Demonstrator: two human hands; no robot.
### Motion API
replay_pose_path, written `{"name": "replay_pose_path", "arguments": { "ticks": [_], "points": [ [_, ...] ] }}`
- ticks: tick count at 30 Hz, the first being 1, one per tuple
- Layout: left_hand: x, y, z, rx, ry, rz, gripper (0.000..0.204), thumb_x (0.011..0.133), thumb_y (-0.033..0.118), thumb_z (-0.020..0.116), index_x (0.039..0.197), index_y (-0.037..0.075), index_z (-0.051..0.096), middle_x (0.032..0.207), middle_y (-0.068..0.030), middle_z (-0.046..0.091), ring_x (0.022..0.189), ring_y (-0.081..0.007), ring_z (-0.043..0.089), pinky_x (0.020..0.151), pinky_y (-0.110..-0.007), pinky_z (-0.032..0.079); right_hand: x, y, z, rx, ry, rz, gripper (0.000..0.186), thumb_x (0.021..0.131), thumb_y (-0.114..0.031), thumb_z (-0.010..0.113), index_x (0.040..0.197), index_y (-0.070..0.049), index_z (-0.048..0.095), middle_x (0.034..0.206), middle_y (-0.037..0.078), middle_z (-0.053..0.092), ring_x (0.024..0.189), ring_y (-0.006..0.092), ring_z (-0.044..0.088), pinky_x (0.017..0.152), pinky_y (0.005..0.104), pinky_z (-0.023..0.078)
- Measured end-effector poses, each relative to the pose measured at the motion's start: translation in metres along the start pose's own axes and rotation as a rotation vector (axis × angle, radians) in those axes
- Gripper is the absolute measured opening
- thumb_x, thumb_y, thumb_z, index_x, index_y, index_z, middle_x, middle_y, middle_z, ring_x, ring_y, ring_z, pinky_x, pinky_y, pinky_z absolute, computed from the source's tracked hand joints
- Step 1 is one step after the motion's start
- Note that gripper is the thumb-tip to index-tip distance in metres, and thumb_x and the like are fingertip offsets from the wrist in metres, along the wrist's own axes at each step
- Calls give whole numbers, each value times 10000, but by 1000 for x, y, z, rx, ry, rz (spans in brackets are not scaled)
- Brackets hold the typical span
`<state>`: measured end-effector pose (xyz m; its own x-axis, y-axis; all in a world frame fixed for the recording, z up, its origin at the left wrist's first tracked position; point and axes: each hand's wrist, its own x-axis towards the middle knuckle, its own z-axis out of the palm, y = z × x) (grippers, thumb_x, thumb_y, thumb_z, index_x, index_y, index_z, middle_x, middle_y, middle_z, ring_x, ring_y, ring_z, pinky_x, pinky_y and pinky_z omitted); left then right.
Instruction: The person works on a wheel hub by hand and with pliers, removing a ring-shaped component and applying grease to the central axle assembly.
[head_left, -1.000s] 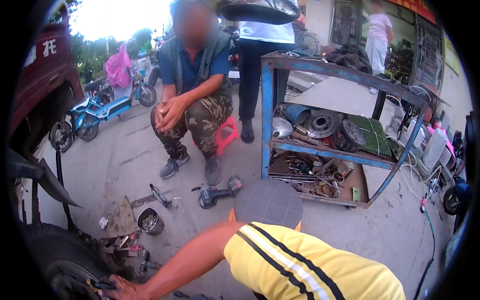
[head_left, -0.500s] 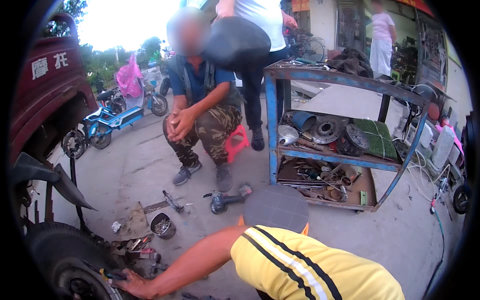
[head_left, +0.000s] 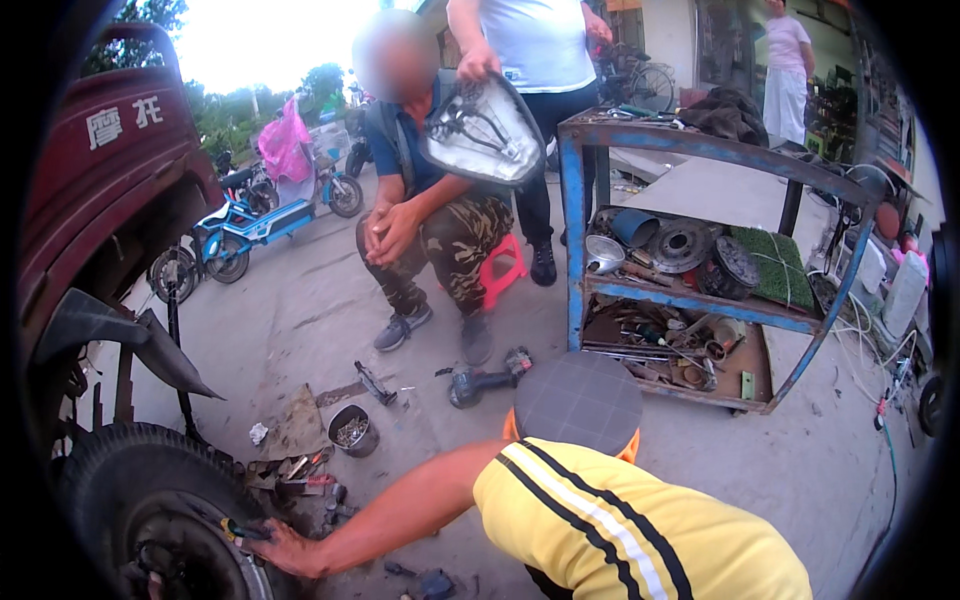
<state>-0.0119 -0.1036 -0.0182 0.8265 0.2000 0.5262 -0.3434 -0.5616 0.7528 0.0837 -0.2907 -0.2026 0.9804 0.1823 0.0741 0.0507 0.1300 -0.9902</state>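
Observation:
My right hand [head_left: 280, 545] reaches across from my yellow striped sleeve [head_left: 620, 515] to the wheel at lower left, its fingers closed on a yellow-and-black handled tool [head_left: 240, 531] against the rim. The black tyre [head_left: 105, 470] stands under a red vehicle body [head_left: 125, 175]. My left hand is not visible. Beside the wheel lie hand tools [head_left: 305, 485] on the ground, with a bucket of small metal parts [head_left: 352, 432] behind them. A cordless power tool [head_left: 480, 385] lies farther back.
A person [head_left: 400, 230] sits on a red stool. Another [head_left: 530, 50] holds a seat [head_left: 485, 135], silver underside showing. A third [head_left: 782, 75] stands by a doorway. A dark-topped stool [head_left: 575, 405] and a blue metal cart of parts [head_left: 665, 310] stand right. Scooters [head_left: 250, 230] are behind left.
The standing person has lowered the seat and turned its silver underside into view. The scene has shifted rightward in the picture. My right hand remains at the wheel with the tool.

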Motion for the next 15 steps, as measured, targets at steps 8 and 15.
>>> {"name": "replay_pose_path", "arguments": {
  "ticks": [8,15],
  "points": [
    [12,-23,21,-190,-25,-39,204,862,68,721,1004,-56,645,1030,-135,659,916,-238,604,801,-352,530,19,41,11,-43,200,65,673,889,-509,667,1283,26,563,1219,220,610,1147,271,573,988,372,438],
    [11,-31,24,-98,-8,-77,455,910,204,653,1263,-60,541,1283,-194,559,1120,-299,548,990,-406,430,5,0,-20,15,69,20,629,902,-516,637,1230,20,616,1127,182,679,1061,241,610,924,348,467]
  ]
}}
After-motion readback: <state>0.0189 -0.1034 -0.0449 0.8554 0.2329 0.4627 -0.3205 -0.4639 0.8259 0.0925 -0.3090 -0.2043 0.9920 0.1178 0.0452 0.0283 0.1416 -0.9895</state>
